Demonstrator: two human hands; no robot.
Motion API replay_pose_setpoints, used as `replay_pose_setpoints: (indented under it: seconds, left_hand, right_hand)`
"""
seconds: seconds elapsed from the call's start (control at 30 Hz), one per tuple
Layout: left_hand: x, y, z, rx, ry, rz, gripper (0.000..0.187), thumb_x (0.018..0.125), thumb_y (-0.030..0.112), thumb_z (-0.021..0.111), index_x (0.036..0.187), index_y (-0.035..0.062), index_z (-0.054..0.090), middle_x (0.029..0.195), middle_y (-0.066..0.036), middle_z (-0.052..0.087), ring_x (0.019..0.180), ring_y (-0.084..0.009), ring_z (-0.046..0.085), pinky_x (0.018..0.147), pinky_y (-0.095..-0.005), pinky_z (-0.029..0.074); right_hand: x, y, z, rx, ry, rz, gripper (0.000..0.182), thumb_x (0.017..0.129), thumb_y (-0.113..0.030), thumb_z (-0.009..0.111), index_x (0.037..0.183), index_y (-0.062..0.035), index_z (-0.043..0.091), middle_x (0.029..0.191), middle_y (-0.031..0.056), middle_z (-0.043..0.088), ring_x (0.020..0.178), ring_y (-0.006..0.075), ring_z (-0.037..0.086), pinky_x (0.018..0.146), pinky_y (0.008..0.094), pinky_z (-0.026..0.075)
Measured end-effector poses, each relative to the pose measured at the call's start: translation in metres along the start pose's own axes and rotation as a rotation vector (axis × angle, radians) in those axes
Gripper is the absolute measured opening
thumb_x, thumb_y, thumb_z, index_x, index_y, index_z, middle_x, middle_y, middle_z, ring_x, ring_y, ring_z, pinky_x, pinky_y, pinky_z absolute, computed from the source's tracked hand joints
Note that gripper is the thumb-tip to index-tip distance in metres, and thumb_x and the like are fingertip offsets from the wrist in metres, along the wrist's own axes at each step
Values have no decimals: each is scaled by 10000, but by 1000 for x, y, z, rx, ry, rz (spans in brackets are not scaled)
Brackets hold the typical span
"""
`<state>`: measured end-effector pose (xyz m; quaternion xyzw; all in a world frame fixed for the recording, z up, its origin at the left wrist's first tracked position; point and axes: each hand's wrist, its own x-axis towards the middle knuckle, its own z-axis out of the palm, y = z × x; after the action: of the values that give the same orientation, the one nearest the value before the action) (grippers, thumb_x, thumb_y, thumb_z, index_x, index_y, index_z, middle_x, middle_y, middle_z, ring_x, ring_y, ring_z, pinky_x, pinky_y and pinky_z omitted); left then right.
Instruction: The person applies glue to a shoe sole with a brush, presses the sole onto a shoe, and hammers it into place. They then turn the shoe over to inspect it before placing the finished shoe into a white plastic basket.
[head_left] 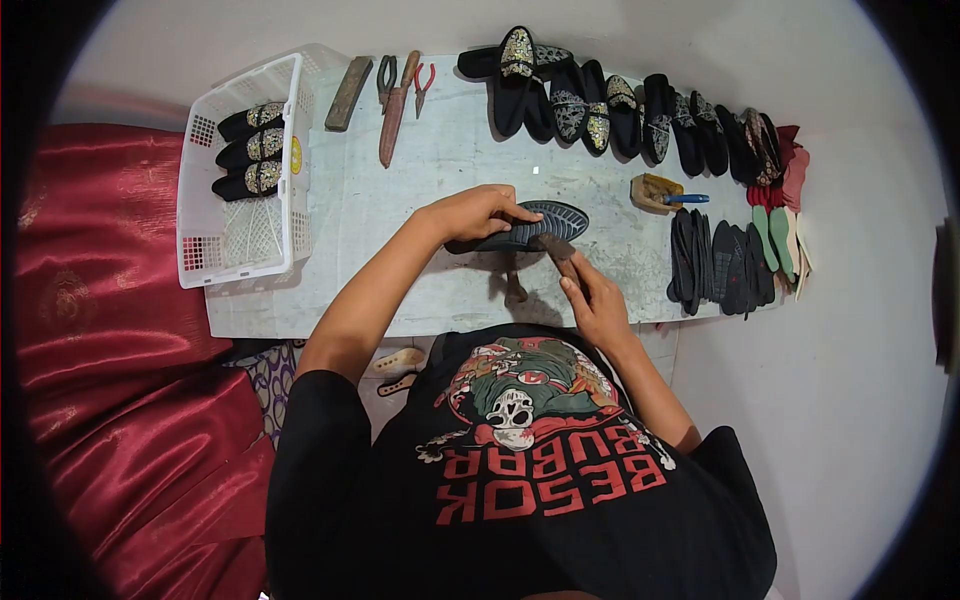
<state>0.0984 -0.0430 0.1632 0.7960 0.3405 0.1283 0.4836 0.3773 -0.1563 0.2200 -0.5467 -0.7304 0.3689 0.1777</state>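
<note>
Near the front of the table, my left hand (485, 213) is closed on a black shoe (562, 217), its ridged sole turned up. The thumb and fingers press on the sole and the heel end. My right hand (598, 300) is wrapped around a flat brownish tool (560, 252), whose end meets the sole's near edge; its exact kind is not clear. Below the shoe a short brown wooden piece (515, 285) shows, its upper part hidden by the shoe.
A white plastic basket (190, 245) with black ornamented shoes stands left. Along the back lie a dark block (349, 94), pliers (387, 80), a knife-like tool (396, 120) and a row of shoes (570, 110). Right are a small container (650, 193), a blue-handled brush (690, 199) and black soles (735, 265).
</note>
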Motion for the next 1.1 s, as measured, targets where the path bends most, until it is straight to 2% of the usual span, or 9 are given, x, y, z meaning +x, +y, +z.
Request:
replay_pose_setpoints:
  seconds: [0.17,0.27,0.33,0.43,0.8,0.87,0.97,1.03,1.1]
  left_hand:
    - [-3,6,-6,155,19,-26,548,855,95,786,1328,364,712,1048,-100,599,1029,-276,571,964,-408,466]
    - [-1,-15,4,354,193,108,563,858,111,789,1336,394,699,1223,-94,637,1203,-271,551,1077,-397,438]
    - [3,-24,7,175,141,135,576,890,93,747,1355,426,674,1436,-109,568,1341,-305,526,1164,-389,411]
    - [4,-22,-4,-187,-95,-15,579,900,88,736,1380,403,657,1497,-116,542,1399,-326,502,1187,-403,406]
    - [9,-38,-4,-212,-128,63,596,908,57,718,1418,354,636,1389,-111,618,1252,-300,600,1117,-412,471]
    - [9,-36,-4,-196,-121,66,591,909,53,714,1415,349,641,1388,-112,619,1257,-297,597,1108,-414,478]
    - [-1,-21,-8,-184,-46,91,550,901,121,750,1407,314,650,1311,-132,667,1215,-299,631,1055,-427,509]
    - [-10,-4,-18,-133,-4,-250,523,905,239,776,1411,248,643,1202,-151,715,1110,-314,680,970,-437,536]
    - [-6,-30,-9,-91,-10,-239,541,916,289,767,1432,224,620,1166,-156,725,1061,-312,691,939,-433,539]
  right_hand:
    - [3,-9,0,84,17,-91,481,1025,-306,588,1441,-66,563,1260,245,687,1125,425,683,930,441,546]
    - [5,-31,-4,38,-96,-14,484,1018,-303,596,1453,-96,559,1281,231,684,1120,415,686,929,441,547]
    - [9,-17,7,-11,-108,-13,488,1013,-303,600,1458,-107,556,1264,223,692,1102,411,691,918,446,551]
    - [11,-13,12,-89,-93,-34,492,1007,-306,604,1461,-119,557,1239,214,703,1082,406,696,901,455,556]
    - [18,-26,19,-69,-73,-72,497,1025,-343,567,1455,-95,560,1253,247,690,1074,431,698,886,470,555]
    - [21,-23,17,-63,-120,65,503,1029,-352,563,1462,-95,556,1234,254,696,1079,438,693,885,474,550]
    - [20,-13,21,-76,-72,-14,502,1035,-361,554,1466,-105,555,1212,256,703,1077,450,688,889,474,548]
    - [20,-14,22,-79,-88,-20,500,1035,-362,551,1465,-107,555,1208,255,705,1076,453,687,892,475,546]
    - [21,-19,20,-86,-102,-25,498,1036,-363,549,1464,-109,556,1205,253,707,1075,457,686,895,477,544]
